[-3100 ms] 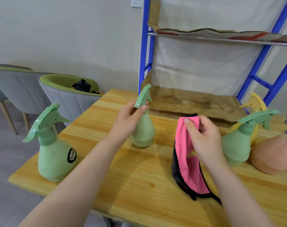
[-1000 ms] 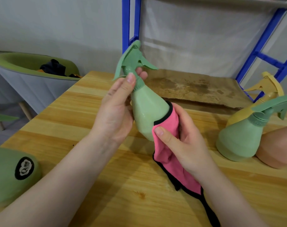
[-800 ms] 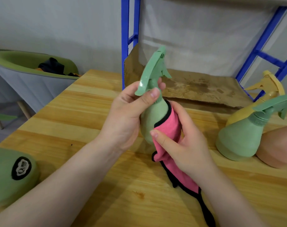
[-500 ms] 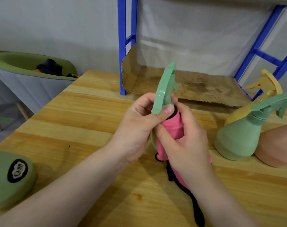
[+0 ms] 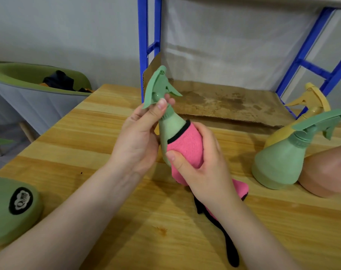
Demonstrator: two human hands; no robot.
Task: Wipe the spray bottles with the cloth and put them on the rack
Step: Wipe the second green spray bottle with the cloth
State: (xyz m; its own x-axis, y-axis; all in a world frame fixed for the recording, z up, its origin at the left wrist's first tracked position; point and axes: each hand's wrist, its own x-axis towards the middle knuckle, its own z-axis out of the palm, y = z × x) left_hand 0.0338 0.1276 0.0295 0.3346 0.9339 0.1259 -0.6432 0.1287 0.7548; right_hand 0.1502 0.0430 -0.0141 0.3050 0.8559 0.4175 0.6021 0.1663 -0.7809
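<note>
Held bottle: a small green spray bottle is up off the desk, tilted, its trigger head toward the rack.
Left hand: the left hand pinches the bottle's neck just under the trigger head, thumb in front, fingertips behind.
Right hand: the right hand is curled round the bottle's body with the cloth between palm and bottle.
Cloth: the pink cloth with black edging wraps the lower body of the held bottle; its loose end hangs down to the desk under the right wrist.
Rack: the blue rack stands behind the held bottle, with stained cardboard lining its bottom shelf.
Other bottles: right of the held bottle, a green bottle, a yellow bottle behind it, and an orange bottle touching the green one; left of the held bottle, near the desk edge, a big green bottle with a black label.
Chair: a green and grey chair stands left of the rack, beyond the desk.
</note>
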